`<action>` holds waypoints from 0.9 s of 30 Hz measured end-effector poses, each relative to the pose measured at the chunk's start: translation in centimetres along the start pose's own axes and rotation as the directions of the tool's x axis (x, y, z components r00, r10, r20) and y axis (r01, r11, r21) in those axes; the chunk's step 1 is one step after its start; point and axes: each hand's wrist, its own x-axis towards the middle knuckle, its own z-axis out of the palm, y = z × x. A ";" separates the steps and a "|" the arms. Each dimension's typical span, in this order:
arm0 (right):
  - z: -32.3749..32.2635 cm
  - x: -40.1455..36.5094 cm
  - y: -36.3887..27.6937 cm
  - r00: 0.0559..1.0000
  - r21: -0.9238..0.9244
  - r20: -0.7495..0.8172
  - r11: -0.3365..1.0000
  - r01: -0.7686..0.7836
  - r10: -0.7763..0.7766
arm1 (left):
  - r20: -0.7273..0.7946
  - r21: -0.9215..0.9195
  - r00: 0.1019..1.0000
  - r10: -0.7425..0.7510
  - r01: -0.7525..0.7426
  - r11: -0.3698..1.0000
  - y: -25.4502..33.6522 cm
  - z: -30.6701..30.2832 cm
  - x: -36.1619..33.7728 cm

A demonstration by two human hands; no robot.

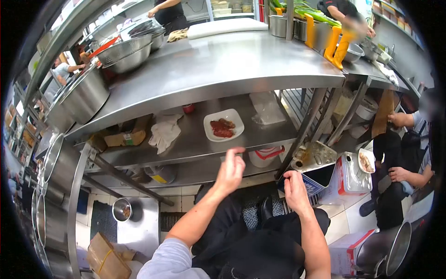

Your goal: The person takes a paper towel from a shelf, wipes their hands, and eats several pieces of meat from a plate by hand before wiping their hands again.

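My left hand (230, 173) is raised in front of the lower shelf, index finger stretched out and the other fingers bent, with nothing visible in it. Just beyond it, a white square bowl (210, 132) sits on the shelf, holding dark red sauce (222, 129) and some brownish food. My right hand (296, 190) hovers above my knee, its fingers curled in and pressed together, and nothing shows in them. Close to that hand stands an open blue tin (313, 185) with a stained metal tray (317, 157) across its top.
The steel worktop (223, 58) runs above the shelf. A crumpled white cloth (164, 132) and a plastic bag (267, 108) lie on the shelf. At right, a seated person (404, 153) is near a white dish of food (366, 161) on a tin. A metal bowl (122, 209) stands lower left.
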 end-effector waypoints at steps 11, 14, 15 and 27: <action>0.7 0.4 1.9 0.996 0.090 -0.003 0.992 -0.092 0.093 | 0.349 0.072 0.911 0.218 -0.258 0.963 0.6 6.1 3.7; 0.0 1.1 0.9 0.985 0.232 0.127 0.962 -0.143 0.116 | 0.371 0.067 0.904 0.212 -0.253 0.965 -0.9 6.7 2.6; -0.1 1.3 0.7 0.988 0.268 0.112 0.955 -0.129 0.102 | 0.403 0.074 0.900 0.164 -0.211 0.975 -0.5 6.5 2.1; -0.2 1.2 -0.5 0.991 0.377 0.041 0.916 -0.136 0.131 | 0.439 0.097 0.898 0.040 -0.092 0.991 0.2 6.0 0.8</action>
